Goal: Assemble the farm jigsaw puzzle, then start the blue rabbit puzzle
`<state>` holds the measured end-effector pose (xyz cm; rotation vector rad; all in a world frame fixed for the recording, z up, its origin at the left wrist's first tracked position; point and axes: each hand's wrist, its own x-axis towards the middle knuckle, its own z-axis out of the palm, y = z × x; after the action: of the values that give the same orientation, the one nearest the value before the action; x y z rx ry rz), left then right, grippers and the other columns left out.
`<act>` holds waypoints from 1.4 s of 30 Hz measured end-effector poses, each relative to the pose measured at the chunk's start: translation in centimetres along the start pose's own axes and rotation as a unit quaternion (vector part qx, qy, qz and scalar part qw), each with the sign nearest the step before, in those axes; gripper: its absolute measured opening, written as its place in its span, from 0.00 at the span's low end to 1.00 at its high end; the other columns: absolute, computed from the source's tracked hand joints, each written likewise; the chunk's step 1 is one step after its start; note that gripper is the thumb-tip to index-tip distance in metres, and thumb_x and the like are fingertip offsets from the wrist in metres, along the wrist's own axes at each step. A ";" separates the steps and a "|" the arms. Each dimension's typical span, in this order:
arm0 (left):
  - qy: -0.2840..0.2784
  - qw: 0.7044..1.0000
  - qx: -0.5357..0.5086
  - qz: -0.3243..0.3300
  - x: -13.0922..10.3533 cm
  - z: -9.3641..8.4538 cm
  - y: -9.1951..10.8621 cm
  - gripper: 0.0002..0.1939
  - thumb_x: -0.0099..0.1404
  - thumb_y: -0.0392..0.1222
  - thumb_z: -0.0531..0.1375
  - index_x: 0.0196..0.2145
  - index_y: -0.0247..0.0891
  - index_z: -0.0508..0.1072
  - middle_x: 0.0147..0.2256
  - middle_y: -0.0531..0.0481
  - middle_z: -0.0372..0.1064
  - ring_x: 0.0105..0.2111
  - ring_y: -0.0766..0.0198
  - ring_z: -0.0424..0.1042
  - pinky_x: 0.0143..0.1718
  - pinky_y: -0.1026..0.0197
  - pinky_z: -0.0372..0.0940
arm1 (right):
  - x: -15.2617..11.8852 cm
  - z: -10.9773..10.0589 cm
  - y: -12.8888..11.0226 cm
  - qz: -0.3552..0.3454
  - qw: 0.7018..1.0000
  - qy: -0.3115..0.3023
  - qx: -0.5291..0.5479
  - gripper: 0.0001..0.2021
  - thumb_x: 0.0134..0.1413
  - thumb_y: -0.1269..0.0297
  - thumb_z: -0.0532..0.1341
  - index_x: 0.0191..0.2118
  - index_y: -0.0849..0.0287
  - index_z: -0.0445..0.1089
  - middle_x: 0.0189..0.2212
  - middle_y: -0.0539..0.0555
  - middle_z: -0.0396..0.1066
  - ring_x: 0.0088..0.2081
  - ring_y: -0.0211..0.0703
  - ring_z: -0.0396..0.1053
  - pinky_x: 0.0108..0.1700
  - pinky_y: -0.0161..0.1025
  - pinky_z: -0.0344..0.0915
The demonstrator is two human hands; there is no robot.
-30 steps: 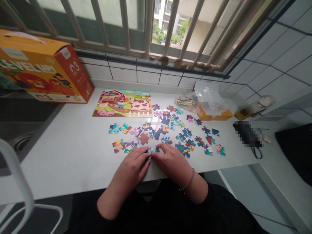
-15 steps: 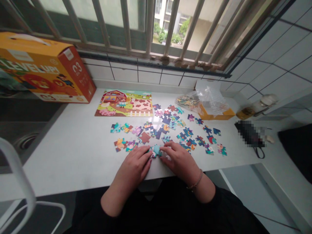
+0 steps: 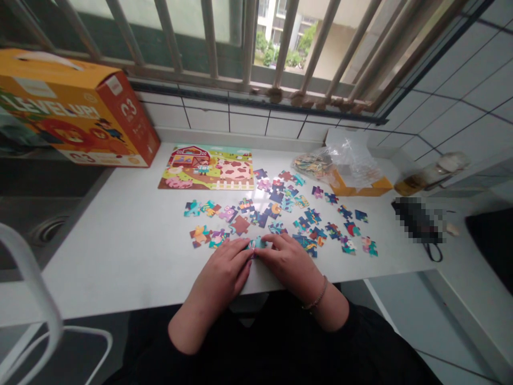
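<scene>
Near the counter's front edge, my left hand (image 3: 226,264) and my right hand (image 3: 290,262) almost meet over a small teal jigsaw puzzle piece (image 3: 257,244). The fingers of my left hand are closed along the left side of the pieces there, which carry white and purple marks. My right thumb and fingers pinch from the right, covering part of the teal piece. Whether the pieces under my fingers are joined is hidden. Around them lie several loose puzzle pieces, among them a brown piece (image 3: 240,225) and an orange one (image 3: 200,235).
A finished farm puzzle (image 3: 236,171) lies at the back. An orange box (image 3: 52,115) stands at left. At back right are a bag of pieces (image 3: 312,163), an open orange box (image 3: 360,191) and a bottle (image 3: 417,179). A dark blurred object (image 3: 417,222) lies at right.
My right thumb and fingers have moved left, closer to my left hand, and the gap between the hands is narrower. The view has shifted slightly.
</scene>
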<state>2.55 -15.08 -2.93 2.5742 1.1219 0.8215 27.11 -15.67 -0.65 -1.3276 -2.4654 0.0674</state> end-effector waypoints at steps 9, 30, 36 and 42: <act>0.004 1.000 0.000 -0.003 0.0 0.0 0.0 0.14 0.80 0.36 0.59 0.58 0.38 0.81 0.62 0.37 0.80 0.61 0.44 0.80 0.66 0.32 0.75 | -3.9 -5.4 4.2 0.080 0.996 0.001 0.046 0.18 0.66 0.62 0.75 0.58 0.55 0.77 0.56 0.62 0.81 0.57 0.61 0.78 0.60 0.61 0.77; -0.024 1.000 -0.015 -0.013 -0.1 -0.3 0.4 0.16 0.76 0.33 0.59 0.56 0.41 0.81 0.63 0.38 0.79 0.63 0.44 0.78 0.70 0.29 0.69 | -3.3 -3.4 2.7 0.020 0.992 -0.017 0.124 0.15 0.67 0.69 0.72 0.56 0.54 0.76 0.52 0.59 0.81 0.53 0.55 0.78 0.56 0.54 0.78; -0.021 0.999 -0.013 0.035 -0.6 -0.7 0.5 0.27 0.78 0.46 0.66 0.71 0.42 0.72 0.67 0.36 0.76 0.66 0.43 0.75 0.76 0.31 0.61 | -3.3 -3.3 1.2 -0.003 0.989 0.005 0.150 0.13 0.72 0.63 0.71 0.57 0.53 0.74 0.52 0.58 0.82 0.52 0.53 0.79 0.56 0.52 0.77; -0.024 0.997 -0.021 0.072 -0.5 -0.6 0.6 0.19 0.78 0.39 0.67 0.64 0.45 0.78 0.59 0.43 0.83 0.60 0.49 0.80 0.73 0.37 0.65 | -2.6 -1.8 -1.0 -0.029 0.991 0.010 0.131 0.11 0.72 0.62 0.70 0.56 0.54 0.75 0.52 0.57 0.84 0.50 0.52 0.80 0.54 0.50 0.77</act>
<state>2.32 -15.91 -2.39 2.6487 0.9041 0.7998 28.16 -18.61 0.50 -1.1390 -2.3784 0.3480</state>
